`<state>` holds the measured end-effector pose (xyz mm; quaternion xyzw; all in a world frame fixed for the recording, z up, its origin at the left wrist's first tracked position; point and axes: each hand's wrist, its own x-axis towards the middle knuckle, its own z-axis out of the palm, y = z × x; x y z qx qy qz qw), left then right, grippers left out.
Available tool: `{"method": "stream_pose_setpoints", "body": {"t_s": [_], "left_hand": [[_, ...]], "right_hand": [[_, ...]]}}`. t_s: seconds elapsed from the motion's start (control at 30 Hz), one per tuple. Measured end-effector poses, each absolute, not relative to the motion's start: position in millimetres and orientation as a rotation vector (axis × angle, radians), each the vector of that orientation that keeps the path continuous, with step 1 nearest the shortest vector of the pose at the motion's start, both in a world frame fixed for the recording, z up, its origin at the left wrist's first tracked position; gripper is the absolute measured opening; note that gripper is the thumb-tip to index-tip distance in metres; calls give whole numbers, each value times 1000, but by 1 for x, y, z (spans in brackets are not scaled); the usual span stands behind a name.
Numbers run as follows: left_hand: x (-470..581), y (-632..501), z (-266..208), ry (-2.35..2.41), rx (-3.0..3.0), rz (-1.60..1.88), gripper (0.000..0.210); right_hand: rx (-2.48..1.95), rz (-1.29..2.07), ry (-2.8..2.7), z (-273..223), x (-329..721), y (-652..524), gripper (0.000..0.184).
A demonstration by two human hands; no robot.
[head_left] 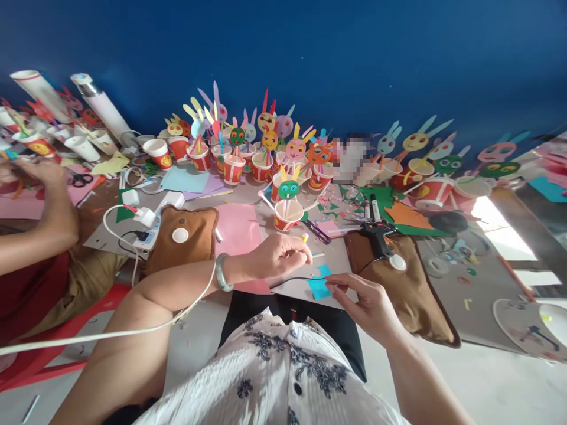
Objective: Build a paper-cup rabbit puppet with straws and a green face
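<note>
My left hand, a pale green bangle on its wrist, is closed over the table's near part. A small yellow-and-white piece shows at its fingers; what lies inside the fist is hidden. My right hand is pinched at the edge of a blue paper piece, where a thin black cord runs too. What its fingertips hold is too small to tell. Just beyond my left hand stands a red paper cup with a green rabbit face upright in it.
Many cups with paper rabbits line the blue wall. A black glue gun rests on a brown pouch at right; another pouch lies left beside a power strip. Pink paper covers the middle. A co-worker's arm is at far left.
</note>
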<state>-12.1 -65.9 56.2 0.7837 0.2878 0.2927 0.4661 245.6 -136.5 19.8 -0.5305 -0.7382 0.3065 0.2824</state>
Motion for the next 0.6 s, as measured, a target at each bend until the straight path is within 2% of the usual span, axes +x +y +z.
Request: {"method": "stream_pose_setpoints", "body": {"t_s": [0.23, 0.37, 0.47, 0.6], "left_hand": [[-9, -82, 28, 771, 1507, 757, 36], [-4, -88, 22, 831, 1449, 682, 42], [-1, -91, 24, 884, 1507, 632, 47], [2, -97, 22, 962, 1888, 647, 51]], "right_hand": [[-1411, 823, -1796, 6, 228, -142, 19], [-1347, 960, -1537, 2, 216, -143, 31], [-1247, 1078, -1370, 3, 204, -142, 36], [-1202, 1211, -1194, -2, 191, -139, 27]]}}
